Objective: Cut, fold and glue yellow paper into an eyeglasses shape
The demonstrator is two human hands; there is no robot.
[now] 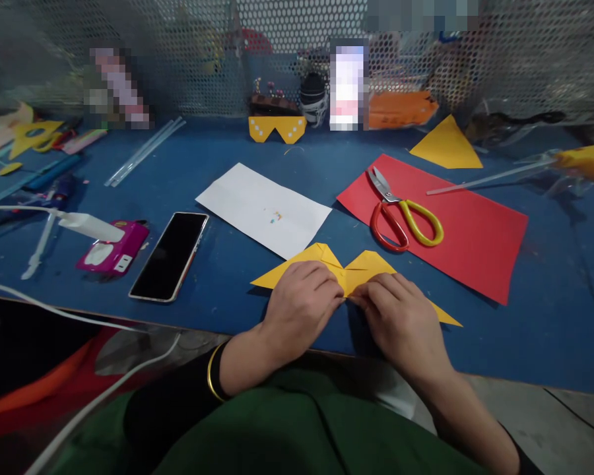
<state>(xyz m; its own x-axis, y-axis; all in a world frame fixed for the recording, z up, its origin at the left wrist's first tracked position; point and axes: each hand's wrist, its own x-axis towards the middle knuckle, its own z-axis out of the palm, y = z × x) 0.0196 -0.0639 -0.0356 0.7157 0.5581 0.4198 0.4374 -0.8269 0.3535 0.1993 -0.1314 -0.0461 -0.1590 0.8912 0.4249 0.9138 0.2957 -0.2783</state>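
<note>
A folded yellow paper (372, 261) with two pointed side wings and a notch at its top middle is between my hands, near the table's front edge. My left hand (303, 305) pinches its lower middle, covering much of the left half. Close beside it, my right hand (400, 316) pinches the same middle part from the other side. The fingertips almost meet there, and the palms hide the paper's lower edge. Just beyond lie scissors (387, 198) with one red and one yellow handle, resting on a red sheet (480, 244). A white sheet (262, 204) lies behind my left hand.
Left of my hands are a black-screened phone (171, 257) and a magenta power adapter (116, 247) with a white plug and cable. Farther back stand yellow paper glasses (277, 129). A yellow triangle (447, 145) and a yellow glue gun (587, 163) lie at right, before a perforated metal panel (287, 26).
</note>
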